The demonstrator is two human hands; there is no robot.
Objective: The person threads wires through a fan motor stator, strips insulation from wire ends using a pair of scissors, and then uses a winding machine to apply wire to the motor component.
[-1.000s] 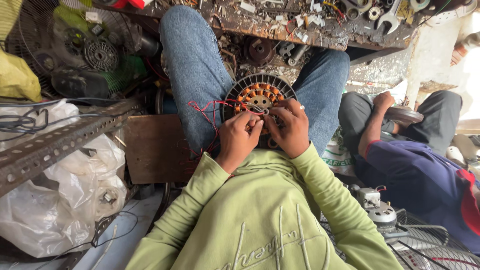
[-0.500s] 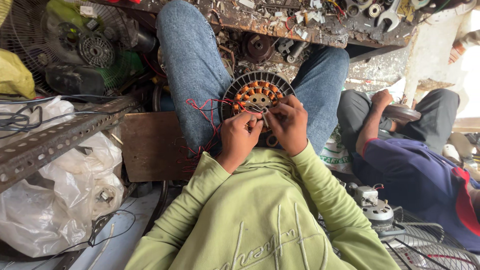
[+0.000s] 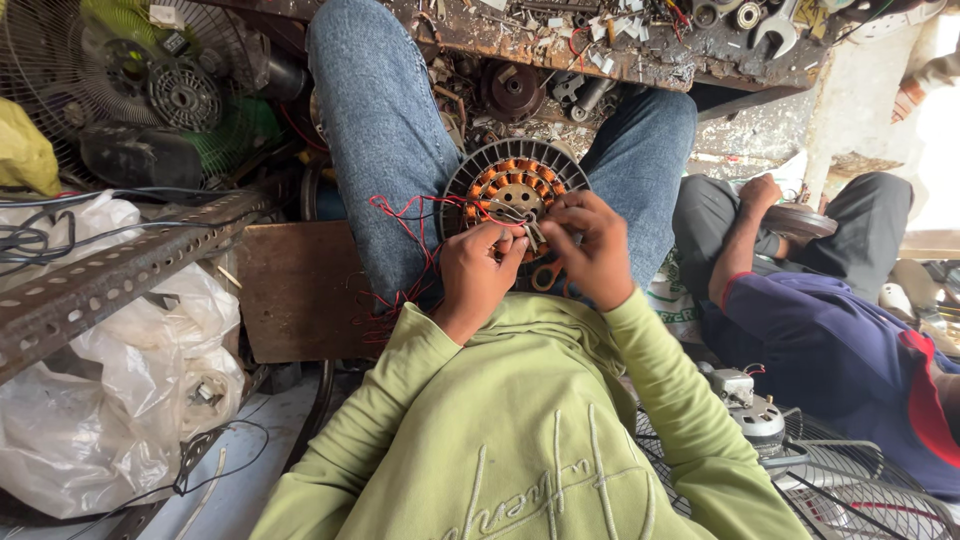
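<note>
A round fan motor stator (image 3: 512, 185) with copper windings and a dark finned rim rests between my knees on my lap. My left hand (image 3: 478, 275) and my right hand (image 3: 592, 250) meet at its near edge, fingertips pinched together on thin wire leads (image 3: 520, 222) coming off the windings. Red wires (image 3: 400, 215) trail from the stator across my left thigh. An orange-handled tool (image 3: 547, 275) lies under my right hand. I wear a light green sweatshirt and blue jeans.
A cluttered workbench (image 3: 640, 35) with spanners and small parts is ahead. A fan guard and motor (image 3: 150, 90) stand far left, over a perforated metal rail (image 3: 120, 275) and plastic bags (image 3: 90, 420). Another person (image 3: 830, 330) in dark clothes sits on my right, beside a wire fan guard (image 3: 840, 490).
My hands stay on the stator's near edge with only small finger movements on the leads. The view has shifted slightly.
</note>
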